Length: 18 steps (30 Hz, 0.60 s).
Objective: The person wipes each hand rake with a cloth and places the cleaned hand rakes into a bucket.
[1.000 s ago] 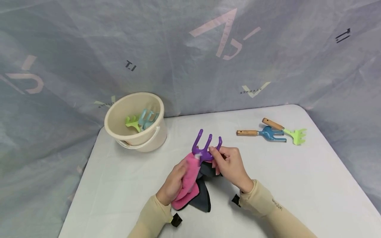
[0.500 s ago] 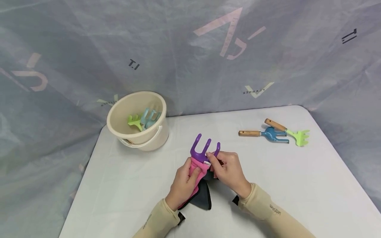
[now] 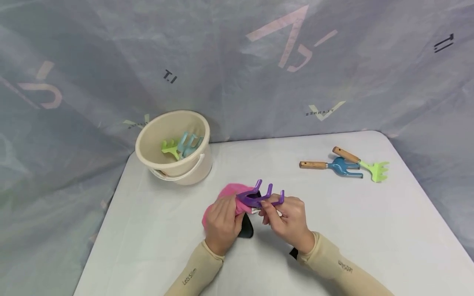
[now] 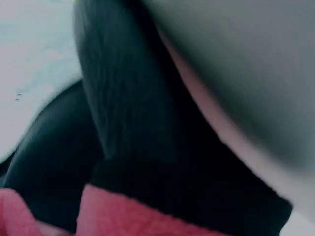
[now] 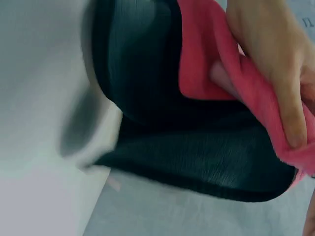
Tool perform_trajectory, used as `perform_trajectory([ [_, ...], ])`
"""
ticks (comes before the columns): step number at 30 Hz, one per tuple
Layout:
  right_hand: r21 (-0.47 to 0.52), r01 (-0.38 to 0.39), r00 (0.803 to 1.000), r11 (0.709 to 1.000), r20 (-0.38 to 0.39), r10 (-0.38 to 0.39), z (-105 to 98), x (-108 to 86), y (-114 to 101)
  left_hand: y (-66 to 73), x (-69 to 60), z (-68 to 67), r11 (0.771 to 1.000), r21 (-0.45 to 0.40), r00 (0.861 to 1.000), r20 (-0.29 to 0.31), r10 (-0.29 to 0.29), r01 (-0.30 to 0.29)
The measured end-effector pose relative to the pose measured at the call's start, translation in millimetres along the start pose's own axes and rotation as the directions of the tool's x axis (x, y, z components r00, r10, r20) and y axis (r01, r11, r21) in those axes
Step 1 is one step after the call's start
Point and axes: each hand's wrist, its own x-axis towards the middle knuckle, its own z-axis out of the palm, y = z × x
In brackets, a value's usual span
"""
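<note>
In the head view, above the white surface [image 3: 155,242], the left hand [image 3: 223,222] grips pink cloth [image 3: 232,188] around the purple fork [image 3: 249,201]; the right hand [image 3: 286,216] pinches the fork's head. Left wrist: mostly dark cloth. Right wrist: pink and dark folds.

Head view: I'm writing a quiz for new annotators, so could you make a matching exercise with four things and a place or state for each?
1. Purple fork
2. Pink and dark cloth
3. Bucket
4. Blue fork

A. With a light blue tool inside
B. Gripped by the left hand
C. Lying beside a wooden-handled green rake
D. Pinched by the right hand

Pairs: 1-D, 2-B, 3-A, 4-C
</note>
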Motion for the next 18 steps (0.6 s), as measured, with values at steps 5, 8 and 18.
perform_trajectory([
  [5, 0.03, -0.076, 0.997, 0.997, 0.013, 0.076, -1.6, -0.6, -1.1, -4.7, 0.0, -2.6, 0.999, -0.01, 0.998, 0.057, 0.038, -0.037],
  [8, 0.037, -0.218, 0.975, 0.975, 0.06, 0.215, -7.4, 0.8, 0.9, -11.0, 0.4, -9.3, 0.913, -0.357, 0.926, 0.373, -0.056, 0.199],
  [18, 0.042, -0.428, 0.894, 0.903, 0.169, 0.415, -15.4, 5.9, 3.4, -35.8, 0.3, -21.4, 0.213, -0.597, 0.613, 0.79, -0.011, 0.773],
])
